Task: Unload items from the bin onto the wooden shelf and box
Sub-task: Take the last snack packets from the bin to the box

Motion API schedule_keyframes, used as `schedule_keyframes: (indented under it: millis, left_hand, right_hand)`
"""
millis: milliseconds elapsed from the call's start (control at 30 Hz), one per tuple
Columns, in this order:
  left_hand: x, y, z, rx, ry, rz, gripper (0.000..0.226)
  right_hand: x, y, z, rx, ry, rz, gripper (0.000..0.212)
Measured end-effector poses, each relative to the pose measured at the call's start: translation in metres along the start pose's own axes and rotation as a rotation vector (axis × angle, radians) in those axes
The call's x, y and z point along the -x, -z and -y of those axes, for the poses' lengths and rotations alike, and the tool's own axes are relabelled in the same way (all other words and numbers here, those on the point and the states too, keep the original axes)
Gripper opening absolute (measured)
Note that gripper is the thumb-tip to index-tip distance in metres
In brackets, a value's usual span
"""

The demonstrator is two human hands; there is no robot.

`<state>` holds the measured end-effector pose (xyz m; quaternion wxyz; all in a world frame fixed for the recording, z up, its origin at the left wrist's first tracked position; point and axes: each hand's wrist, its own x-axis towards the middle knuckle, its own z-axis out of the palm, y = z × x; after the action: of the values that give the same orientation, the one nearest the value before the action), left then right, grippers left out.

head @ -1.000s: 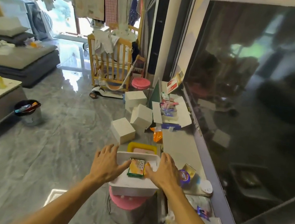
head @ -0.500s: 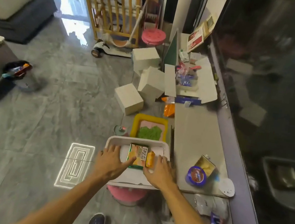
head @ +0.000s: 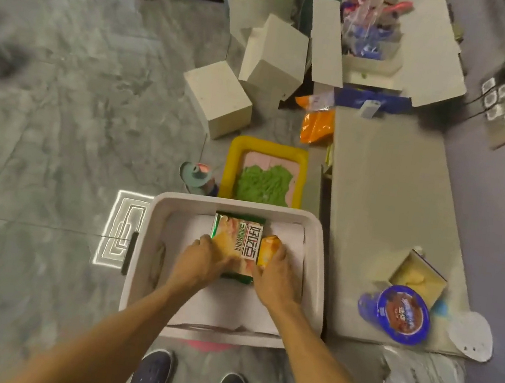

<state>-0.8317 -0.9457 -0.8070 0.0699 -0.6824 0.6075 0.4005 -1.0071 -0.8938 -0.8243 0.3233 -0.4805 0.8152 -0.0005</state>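
**One head-worn camera, tipped steeply down**

A single wide-angle view comes from the person's head and looks down and a little forward. Their own dark shoes (head: 150, 375) show at the bottom edge, and both forearms reach up into the frame from there.

The white bin (head: 320, 265) sits close, at arm's length and just below centre. In it the left hand (head: 199, 261) grips the snack packet (head: 239, 238) and the right hand (head: 278, 276) grips the orange packet (head: 269, 249).

Grey marble floor (head: 58, 131) fills the left side. The low shelf (head: 381, 209) runs up the right, and its lines bend near the edge. The farthest things lie along the top: white boxes (head: 217, 95) and an open cardboard box (head: 372, 68), both softly blurred.
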Motion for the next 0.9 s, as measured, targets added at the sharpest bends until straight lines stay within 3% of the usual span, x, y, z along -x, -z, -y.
schedule_keyframes:
  millis: [233, 400, 633, 767, 900]
  left_hand:
    - [-0.006, 0.0, 0.004, 0.202, 0.087, 0.035, 0.045]
    - [0.022, 0.031, -0.004, 0.383, -0.022, -0.015, 0.037]
    - [0.101, 0.128, -0.041, 0.543, -0.222, -0.122, 0.056]
    - [0.151, 0.197, -0.064, 0.577, -0.316, -0.143, 0.078]
    - [0.201, 0.258, -0.089, 0.588, -0.377, -0.133, 0.058]
  right_hand:
    - [0.008, 0.008, 0.004, -0.098, -0.014, -0.005, 0.072]
    - [0.037, 0.043, 0.013, -0.181, -0.005, -0.034, 0.074]
    - [0.099, 0.136, 0.041, -0.179, 0.137, -0.207, 0.069]
    - [0.147, 0.207, 0.071, -0.242, 0.231, -0.323, 0.074]
    - [0.193, 0.276, 0.098, -0.261, 0.283, -0.448, 0.073]
